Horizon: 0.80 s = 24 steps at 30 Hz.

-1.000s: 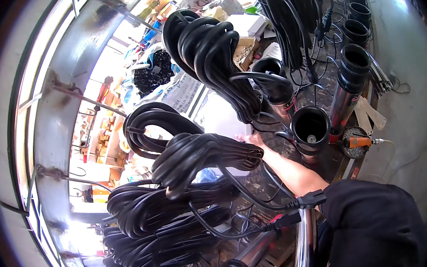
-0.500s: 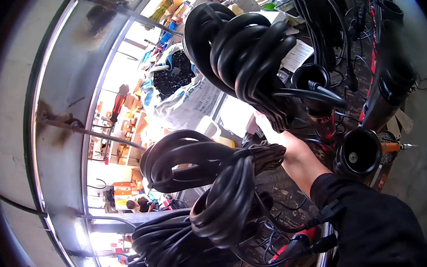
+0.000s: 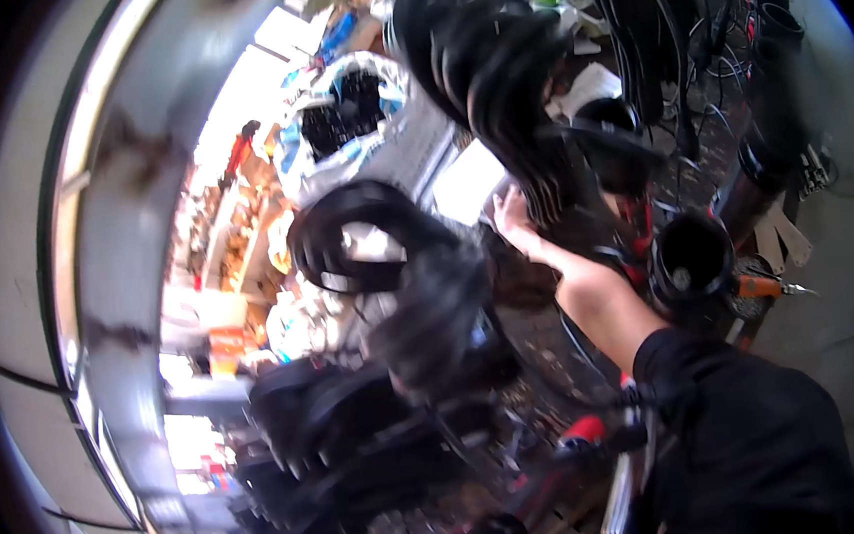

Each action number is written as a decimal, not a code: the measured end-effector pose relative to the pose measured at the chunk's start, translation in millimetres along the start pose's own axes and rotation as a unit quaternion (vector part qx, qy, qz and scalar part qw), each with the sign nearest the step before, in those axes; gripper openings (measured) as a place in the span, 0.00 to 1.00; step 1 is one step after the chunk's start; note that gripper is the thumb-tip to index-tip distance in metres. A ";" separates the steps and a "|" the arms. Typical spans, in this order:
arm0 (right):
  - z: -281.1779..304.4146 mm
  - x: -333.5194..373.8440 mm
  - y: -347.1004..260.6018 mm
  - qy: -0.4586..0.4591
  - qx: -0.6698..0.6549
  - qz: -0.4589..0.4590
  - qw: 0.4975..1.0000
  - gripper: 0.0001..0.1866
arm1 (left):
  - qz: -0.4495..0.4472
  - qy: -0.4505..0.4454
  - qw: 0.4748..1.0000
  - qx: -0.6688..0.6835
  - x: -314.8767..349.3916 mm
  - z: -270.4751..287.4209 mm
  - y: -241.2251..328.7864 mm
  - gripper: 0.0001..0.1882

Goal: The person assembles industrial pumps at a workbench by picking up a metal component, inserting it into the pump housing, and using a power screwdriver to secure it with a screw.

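My right hand (image 3: 516,222) reaches up from a black sleeve (image 3: 741,433), fingers apart and holding nothing. Its fingertips are at the lower end of a hanging bundle of black coiled cable (image 3: 492,71); the blur hides whether they touch it. A second black cable bundle (image 3: 419,288) hangs just left of and below the hand, blurred by motion. More black coils (image 3: 339,424) are heaped lower left. My left hand is out of view.
Black open-ended tubes (image 3: 692,256) stand right of my forearm, with orange-handled pliers (image 3: 770,287) beside them. A red-handled tool (image 3: 585,430) lies below. A white sack of black parts (image 3: 355,122) sits behind the coils. A grey metal frame (image 3: 134,240) curves along the left.
The view has swung, so the bundles slid left and down. My right hand has come out from behind the middle coil and now shows with its fingers apart under the upper bundle.
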State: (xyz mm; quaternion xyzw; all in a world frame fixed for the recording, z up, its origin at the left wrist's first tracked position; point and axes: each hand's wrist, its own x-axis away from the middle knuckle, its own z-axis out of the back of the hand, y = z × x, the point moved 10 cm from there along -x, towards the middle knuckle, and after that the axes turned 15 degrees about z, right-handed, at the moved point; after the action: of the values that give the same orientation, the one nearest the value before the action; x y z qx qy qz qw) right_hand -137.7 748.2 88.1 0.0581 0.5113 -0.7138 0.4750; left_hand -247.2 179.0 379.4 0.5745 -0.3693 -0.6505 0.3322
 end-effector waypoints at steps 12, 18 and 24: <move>149.1 125.9 -52.3 -0.474 -0.136 0.171 0.853 0.19 | -0.080 0.075 0.993 -0.037 7.6 -37.9 33.1 0.22; 278.1 146.7 -51.4 -0.500 -0.152 0.225 0.822 0.24 | -0.064 0.102 0.990 -0.073 -5.7 -51.9 32.5 0.19; 417.8 128.6 -10.9 -0.361 -0.490 -0.084 0.789 0.14 | -0.014 0.222 0.964 -0.148 -110.9 -37.6 7.0 0.09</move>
State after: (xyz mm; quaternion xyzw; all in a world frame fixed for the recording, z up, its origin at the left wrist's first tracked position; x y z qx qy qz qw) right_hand -47.1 340.9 218.8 -0.4875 0.5870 -0.3735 0.5275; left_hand -196.6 266.8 438.5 0.6543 -0.1773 -0.5586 0.4780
